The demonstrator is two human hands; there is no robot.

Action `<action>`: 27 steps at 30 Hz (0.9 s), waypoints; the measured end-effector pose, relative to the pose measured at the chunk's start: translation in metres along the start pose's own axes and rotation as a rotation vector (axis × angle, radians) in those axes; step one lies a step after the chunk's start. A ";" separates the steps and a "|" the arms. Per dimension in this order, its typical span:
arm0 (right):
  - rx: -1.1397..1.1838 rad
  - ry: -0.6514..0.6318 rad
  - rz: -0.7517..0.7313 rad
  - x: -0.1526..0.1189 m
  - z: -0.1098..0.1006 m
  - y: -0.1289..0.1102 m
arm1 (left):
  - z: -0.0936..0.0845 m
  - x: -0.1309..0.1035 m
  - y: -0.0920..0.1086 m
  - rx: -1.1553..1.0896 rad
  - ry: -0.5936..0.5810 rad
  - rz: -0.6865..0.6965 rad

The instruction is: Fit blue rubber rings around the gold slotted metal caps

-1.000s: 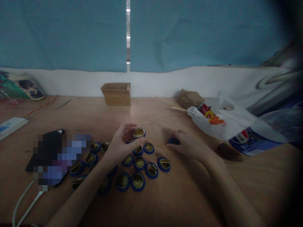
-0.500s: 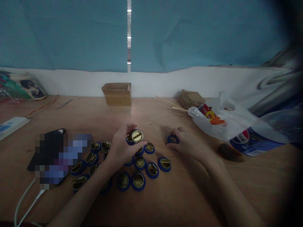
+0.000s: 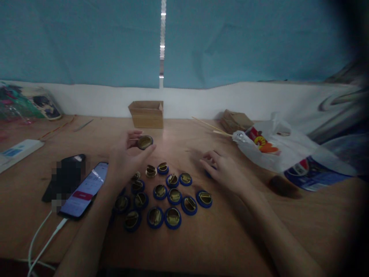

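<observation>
A round badge (image 3: 145, 142) with a gold-coloured inner face is held by the left hand (image 3: 123, 157), raised over the tabletop (image 3: 184, 246), its edge clamped between the fingers. A blue piece (image 3: 211, 171) is mostly covered by the right hand (image 3: 223, 169), which is lowered near the tabletop, well apart from the left; whether the piece is gripped or only touched by these fingers cannot be told.

Between the forearms, the pin-backed badges (image 3: 174, 196) are spread loosely on the tabletop, gold backs and pins turned up. Most are rimmed in blue, though no blue rim can be made out on one near the left hand. Some badges are partly hidden by the left forearm.

To the left, a lit phone (image 3: 83, 192) is laid beside a dark, partly blurred device (image 3: 67, 175), and a white cable (image 3: 54, 234) is plugged into the phone. An open cardboard box (image 3: 147, 117) is set against the white wall (image 3: 190, 102). On the right, a plastic bag (image 3: 291, 148) is placed beside a bottle with a blue label (image 3: 315, 173).
</observation>
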State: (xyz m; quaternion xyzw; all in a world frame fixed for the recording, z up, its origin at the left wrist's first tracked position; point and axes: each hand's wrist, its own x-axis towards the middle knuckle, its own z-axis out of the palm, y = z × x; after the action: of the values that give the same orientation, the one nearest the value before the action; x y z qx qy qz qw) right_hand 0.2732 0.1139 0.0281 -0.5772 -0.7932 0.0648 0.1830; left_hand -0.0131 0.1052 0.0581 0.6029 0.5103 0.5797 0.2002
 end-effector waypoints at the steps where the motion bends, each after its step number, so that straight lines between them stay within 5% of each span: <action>1: 0.027 0.019 -0.012 0.001 0.001 -0.006 | -0.010 0.006 -0.001 0.050 0.017 -0.008; 8: 0.162 -0.009 -0.161 0.003 0.008 -0.050 | -0.056 0.024 -0.011 0.359 -0.047 0.060; 17: 0.226 -0.112 -0.184 0.010 0.008 -0.060 | -0.046 0.010 -0.033 0.409 0.103 0.067; 21: 0.305 -0.230 -0.400 0.007 0.009 -0.092 | -0.046 0.006 -0.032 0.462 0.162 0.103; 27: 0.062 -0.251 -0.722 0.010 0.035 -0.138 | -0.046 0.004 -0.033 0.551 0.170 0.123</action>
State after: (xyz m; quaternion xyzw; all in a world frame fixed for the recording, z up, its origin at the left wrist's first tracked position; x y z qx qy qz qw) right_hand 0.1344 0.0818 0.0409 -0.2425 -0.9593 0.0902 0.1128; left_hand -0.0683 0.1059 0.0444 0.6135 0.6260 0.4788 -0.0498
